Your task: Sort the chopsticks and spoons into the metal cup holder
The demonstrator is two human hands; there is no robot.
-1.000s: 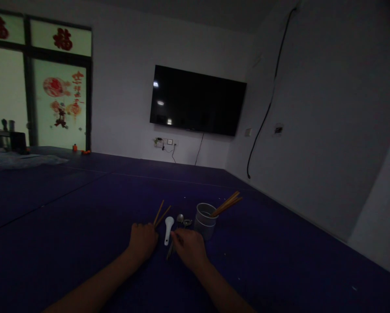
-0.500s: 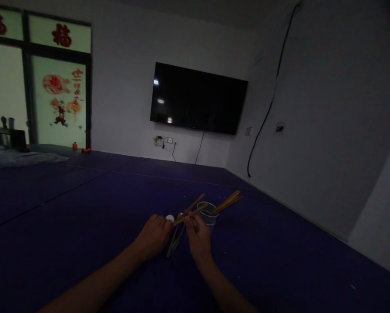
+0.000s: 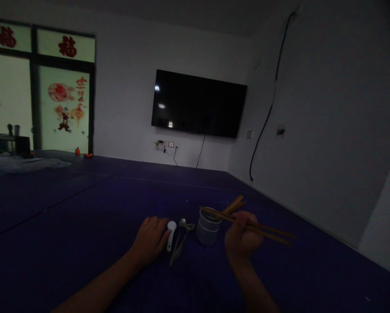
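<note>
Across right hand (image 3: 242, 237), chopsticks (image 3: 267, 227), slanting up leftward

The left forearm (image 3: 105, 276) is slanted inward from the lower edge of the view, and the left hand (image 3: 152, 239) is held low, its back turned upward, its fingers lightly bent and the thumb set apart. The right forearm (image 3: 253, 278) is angled more steeply; the right hand (image 3: 243, 237) is raised, its fingers curled firmly inward.
</note>
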